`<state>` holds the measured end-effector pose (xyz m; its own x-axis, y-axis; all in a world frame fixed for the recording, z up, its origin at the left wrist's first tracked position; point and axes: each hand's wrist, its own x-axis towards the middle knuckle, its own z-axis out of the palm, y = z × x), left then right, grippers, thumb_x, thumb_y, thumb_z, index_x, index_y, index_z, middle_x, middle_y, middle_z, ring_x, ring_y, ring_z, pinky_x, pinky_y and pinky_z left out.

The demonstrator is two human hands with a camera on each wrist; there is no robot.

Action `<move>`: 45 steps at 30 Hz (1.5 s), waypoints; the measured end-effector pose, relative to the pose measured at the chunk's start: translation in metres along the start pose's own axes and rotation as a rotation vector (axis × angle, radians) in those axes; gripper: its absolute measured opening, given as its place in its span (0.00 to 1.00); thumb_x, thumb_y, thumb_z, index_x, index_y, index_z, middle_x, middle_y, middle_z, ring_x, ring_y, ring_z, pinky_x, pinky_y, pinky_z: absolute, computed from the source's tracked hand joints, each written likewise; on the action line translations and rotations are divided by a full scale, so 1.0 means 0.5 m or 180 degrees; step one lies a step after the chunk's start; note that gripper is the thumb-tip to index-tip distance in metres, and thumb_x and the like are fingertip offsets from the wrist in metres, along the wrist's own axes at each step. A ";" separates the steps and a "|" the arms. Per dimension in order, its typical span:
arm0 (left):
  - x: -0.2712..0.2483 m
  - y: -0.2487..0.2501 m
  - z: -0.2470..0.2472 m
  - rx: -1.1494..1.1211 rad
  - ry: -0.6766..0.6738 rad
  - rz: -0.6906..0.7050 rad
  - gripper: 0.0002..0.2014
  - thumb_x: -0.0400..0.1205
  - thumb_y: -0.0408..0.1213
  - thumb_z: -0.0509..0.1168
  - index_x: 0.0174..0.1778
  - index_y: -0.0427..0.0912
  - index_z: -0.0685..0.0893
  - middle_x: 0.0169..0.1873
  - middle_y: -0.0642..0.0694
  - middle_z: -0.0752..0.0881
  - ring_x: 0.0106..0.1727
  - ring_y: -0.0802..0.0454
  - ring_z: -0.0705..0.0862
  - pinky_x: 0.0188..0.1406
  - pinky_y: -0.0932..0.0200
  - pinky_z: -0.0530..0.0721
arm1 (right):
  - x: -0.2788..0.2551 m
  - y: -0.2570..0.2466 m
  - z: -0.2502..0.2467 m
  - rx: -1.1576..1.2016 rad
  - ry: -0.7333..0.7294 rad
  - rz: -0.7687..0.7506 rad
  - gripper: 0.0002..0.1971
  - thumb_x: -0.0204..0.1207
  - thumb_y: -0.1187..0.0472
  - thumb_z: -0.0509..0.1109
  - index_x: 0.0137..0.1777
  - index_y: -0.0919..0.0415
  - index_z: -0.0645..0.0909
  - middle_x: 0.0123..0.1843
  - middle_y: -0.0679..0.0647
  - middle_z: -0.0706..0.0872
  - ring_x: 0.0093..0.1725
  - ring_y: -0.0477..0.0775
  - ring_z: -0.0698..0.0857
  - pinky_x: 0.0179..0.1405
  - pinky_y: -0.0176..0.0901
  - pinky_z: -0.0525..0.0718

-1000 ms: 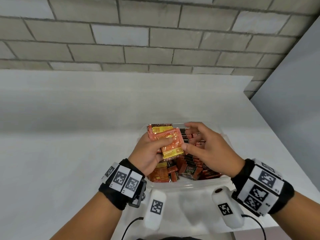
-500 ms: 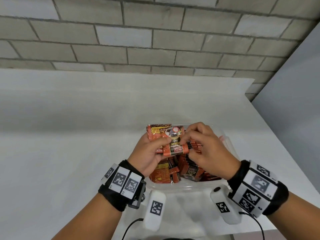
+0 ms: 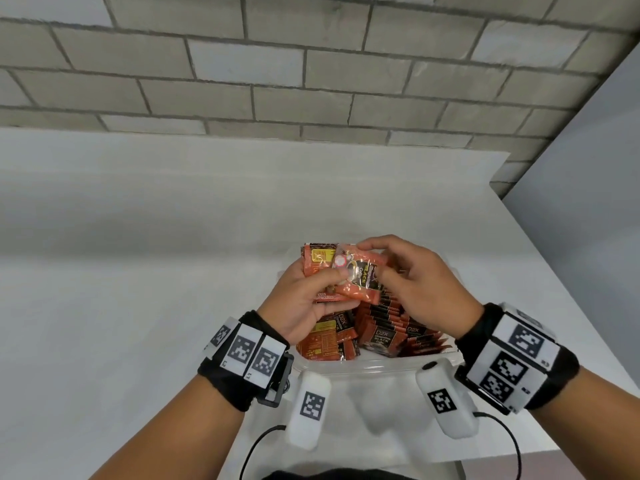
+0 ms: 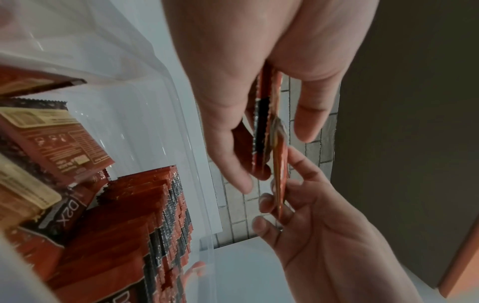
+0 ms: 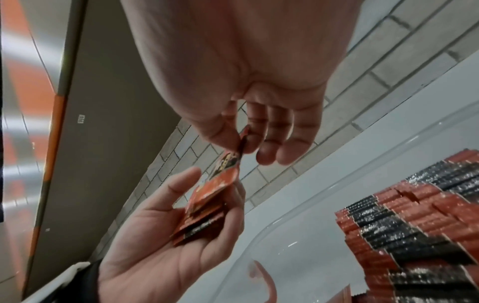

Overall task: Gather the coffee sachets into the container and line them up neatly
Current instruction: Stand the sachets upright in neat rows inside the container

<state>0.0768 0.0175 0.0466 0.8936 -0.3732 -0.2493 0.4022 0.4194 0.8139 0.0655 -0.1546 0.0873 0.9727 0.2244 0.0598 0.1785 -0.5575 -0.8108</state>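
Note:
Over a clear plastic container, my left hand grips a small stack of red-orange coffee sachets. My right hand pinches the top sachet, face up and askew on that stack. In the right wrist view, the thumb and fingers of the right hand nip this sachet by its edge above the left hand. The left wrist view shows the stack edge-on. A row of upright sachets fills the container's right side. Loose sachets lie at its left.
The container sits near the front of a white table, which ends at a right edge beside a grey panel. A brick wall stands behind. White tagged wrist devices with cables hang under both wrists.
The top sachet has been turned from its orange-gold back to its printed face. My right hand has moved up and left onto the stack. The left hand has stayed in place.

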 end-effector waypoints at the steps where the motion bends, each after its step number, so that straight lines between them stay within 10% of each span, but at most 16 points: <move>1: 0.001 -0.001 -0.001 -0.0006 -0.0009 -0.0002 0.20 0.71 0.28 0.68 0.61 0.36 0.80 0.53 0.37 0.88 0.52 0.42 0.88 0.50 0.44 0.88 | 0.003 0.000 -0.001 0.0076 -0.0050 -0.0027 0.20 0.80 0.69 0.64 0.60 0.41 0.80 0.50 0.46 0.86 0.46 0.48 0.86 0.46 0.44 0.86; 4: 0.002 -0.007 -0.002 -0.0005 -0.0026 0.0101 0.16 0.76 0.19 0.63 0.57 0.37 0.81 0.50 0.39 0.88 0.51 0.43 0.88 0.51 0.44 0.87 | -0.001 0.003 -0.002 0.0635 -0.0262 0.0413 0.21 0.80 0.68 0.65 0.67 0.43 0.74 0.56 0.52 0.81 0.45 0.58 0.86 0.40 0.48 0.88; 8: 0.002 -0.013 -0.007 0.0108 -0.0058 0.0169 0.14 0.73 0.27 0.67 0.54 0.39 0.82 0.48 0.41 0.90 0.51 0.44 0.88 0.51 0.46 0.87 | -0.019 0.005 -0.018 0.1259 -0.0173 0.0855 0.09 0.77 0.73 0.67 0.51 0.59 0.77 0.43 0.55 0.81 0.38 0.49 0.85 0.35 0.48 0.90; 16: 0.004 -0.010 -0.062 -0.0392 0.0467 0.0197 0.14 0.71 0.40 0.68 0.49 0.38 0.80 0.37 0.42 0.88 0.36 0.47 0.87 0.40 0.51 0.87 | -0.050 0.054 -0.031 -0.1274 -0.0996 0.0264 0.07 0.76 0.65 0.72 0.44 0.51 0.81 0.31 0.44 0.82 0.32 0.37 0.80 0.37 0.26 0.75; 25: 0.005 -0.014 -0.066 -0.0456 0.0521 0.0102 0.12 0.73 0.38 0.67 0.51 0.37 0.80 0.36 0.42 0.89 0.35 0.47 0.87 0.38 0.52 0.87 | -0.019 0.071 0.036 -0.2957 -0.1785 0.0382 0.05 0.73 0.64 0.66 0.39 0.58 0.82 0.37 0.52 0.86 0.39 0.54 0.85 0.38 0.44 0.82; 31: 0.010 -0.014 -0.065 -0.0426 0.0554 0.0074 0.07 0.78 0.35 0.65 0.50 0.37 0.81 0.38 0.41 0.89 0.34 0.47 0.88 0.34 0.54 0.88 | -0.011 0.063 0.054 -0.3462 -0.1900 0.0162 0.08 0.71 0.70 0.60 0.35 0.60 0.78 0.29 0.52 0.75 0.30 0.54 0.74 0.25 0.38 0.69; 45: 0.012 -0.018 -0.070 -0.0391 0.0519 0.0081 0.14 0.74 0.37 0.67 0.53 0.36 0.79 0.38 0.40 0.89 0.35 0.46 0.88 0.37 0.53 0.86 | -0.018 0.088 0.055 -0.3448 -0.1534 -0.0346 0.11 0.74 0.71 0.62 0.36 0.55 0.71 0.35 0.51 0.80 0.36 0.53 0.77 0.37 0.43 0.70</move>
<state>0.0853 0.0402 0.0194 0.9202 -0.2264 -0.3193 0.3915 0.5285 0.7533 0.0605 -0.1590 0.0353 0.8299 0.4605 -0.3150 0.5145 -0.8500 0.1127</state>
